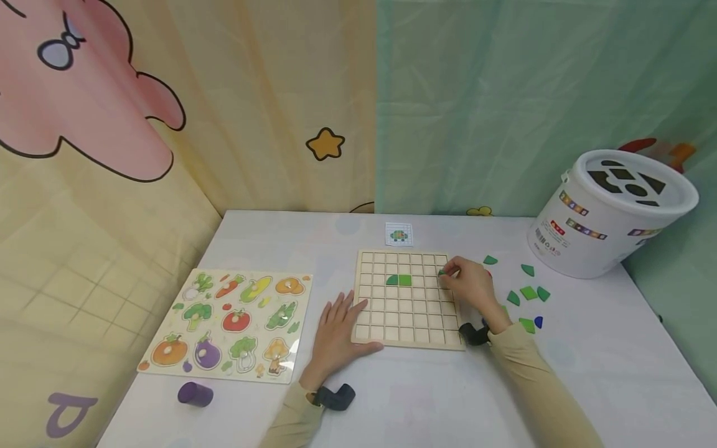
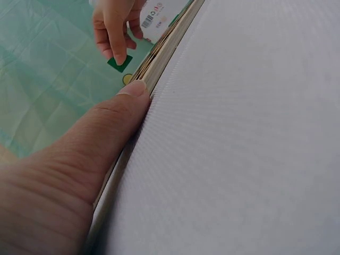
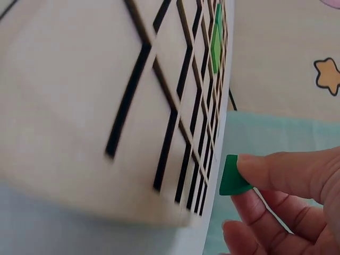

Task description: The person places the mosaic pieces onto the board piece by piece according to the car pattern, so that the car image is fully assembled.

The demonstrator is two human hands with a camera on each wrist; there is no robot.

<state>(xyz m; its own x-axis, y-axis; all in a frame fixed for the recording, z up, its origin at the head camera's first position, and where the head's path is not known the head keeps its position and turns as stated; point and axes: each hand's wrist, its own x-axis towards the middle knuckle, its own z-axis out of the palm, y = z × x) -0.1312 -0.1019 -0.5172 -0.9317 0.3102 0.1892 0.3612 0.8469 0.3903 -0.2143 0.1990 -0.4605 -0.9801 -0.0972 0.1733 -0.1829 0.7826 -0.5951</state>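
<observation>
A wooden grid board (image 1: 409, 322) lies on the white table. In one of its upper rows a dark green quarter-circle tile (image 1: 393, 280) sits beside a lighter green square tile (image 1: 406, 280). My left hand (image 1: 338, 336) rests at the board's lower left corner, fingers spread on the left side and thumb (image 2: 119, 114) along the front edge. Over the board's right side, my right hand (image 1: 472, 285) pinches another dark green quarter-circle tile (image 3: 234, 176) between thumb and fingers. That tile is held above the grid, its curved edge partly hidden by the fingers.
Several loose green tiles (image 1: 528, 292) and a blue tile (image 1: 538, 322) lie right of the board. Behind them stands a white bucket (image 1: 594, 230) with a shape-hole lid. A small pattern card (image 1: 399, 235) lies beyond the board; a vegetable puzzle (image 1: 254, 358) and purple cylinder (image 1: 195, 394) are left.
</observation>
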